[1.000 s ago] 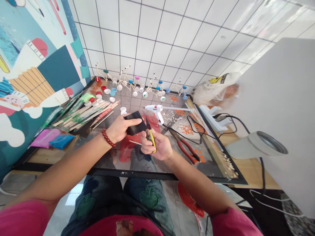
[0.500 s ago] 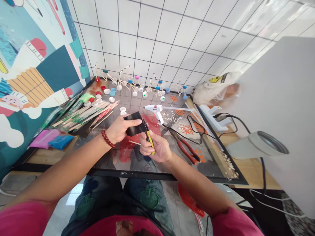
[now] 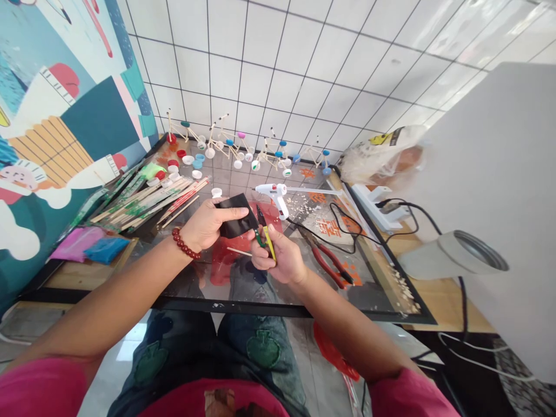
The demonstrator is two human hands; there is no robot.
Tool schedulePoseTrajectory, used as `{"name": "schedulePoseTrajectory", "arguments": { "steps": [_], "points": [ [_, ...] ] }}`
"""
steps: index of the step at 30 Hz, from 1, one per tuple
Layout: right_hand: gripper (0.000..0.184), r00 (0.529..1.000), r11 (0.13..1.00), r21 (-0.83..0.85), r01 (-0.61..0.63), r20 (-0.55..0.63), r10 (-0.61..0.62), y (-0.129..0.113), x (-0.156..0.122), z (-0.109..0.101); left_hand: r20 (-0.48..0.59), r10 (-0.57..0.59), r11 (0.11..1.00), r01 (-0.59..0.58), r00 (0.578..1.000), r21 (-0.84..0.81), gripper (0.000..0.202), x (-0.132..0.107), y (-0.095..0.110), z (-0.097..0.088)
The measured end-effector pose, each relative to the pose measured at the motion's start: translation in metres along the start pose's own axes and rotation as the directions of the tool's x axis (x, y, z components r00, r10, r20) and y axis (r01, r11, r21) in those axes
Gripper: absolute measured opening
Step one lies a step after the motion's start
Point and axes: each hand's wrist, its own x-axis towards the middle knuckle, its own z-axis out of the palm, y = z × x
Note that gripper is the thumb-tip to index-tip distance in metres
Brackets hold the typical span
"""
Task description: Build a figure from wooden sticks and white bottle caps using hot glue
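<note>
Below the white hot-glue gun (image 3: 271,193), I'm pinching a flat black sheet (image 3: 234,217) in my left grip (image 3: 209,226), while my right grip (image 3: 280,263) is clasping yellow-handled scissors (image 3: 269,246), tips upward, just beside the sheet.

Black and yellow before white tiles (image 3: 260,63)
The sheet (image 3: 236,216) is plain black, the small scissors (image 3: 269,244) are yellow with green, the bead bracelet (image 3: 184,244) is dark red, the tiles have black lines, the blue jeans (image 3: 263,349) carry green patches.
</note>
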Motion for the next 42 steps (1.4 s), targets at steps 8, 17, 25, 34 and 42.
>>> {"name": "schedulePoseTrajectory", "arguments": {
  "steps": [8, 17, 25, 34, 42],
  "points": [
    [0.032, 0.990, 0.996, -0.049, 0.079, -0.112, -0.084, 0.000, 0.001, 0.003, -0.030, -0.019, 0.999, 0.020, 0.999, 0.033, 0.032, 0.000, -0.001, 0.000],
    [0.030, 0.995, 0.997, -0.026, 0.067, -0.073, -0.069, -0.001, 0.002, 0.004, -0.021, 0.058, 0.996, -0.057, 0.998, 0.069, 0.032, 0.001, -0.013, 0.001],
    [0.028, 0.992, 0.996, -0.048, 0.072, -0.097, -0.077, 0.000, 0.002, 0.005, -0.048, 0.038, 0.999, -0.037, 0.998, 0.040, 0.031, 0.002, -0.013, 0.002],
    [0.027, 0.992, 0.996, -0.033, 0.084, -0.092, -0.087, 0.002, 0.002, 0.005, -0.059, 0.022, 0.999, -0.020, 0.998, 0.041, 0.031, 0.003, -0.014, 0.002],
    [0.024, 0.997, 0.997, 0.068, 0.028, -0.076, -0.023, 0.001, 0.001, 0.000, -0.036, 0.030, 0.999, -0.029, 0.999, 0.019, 0.028, 0.002, -0.015, 0.001]
  ]
}}
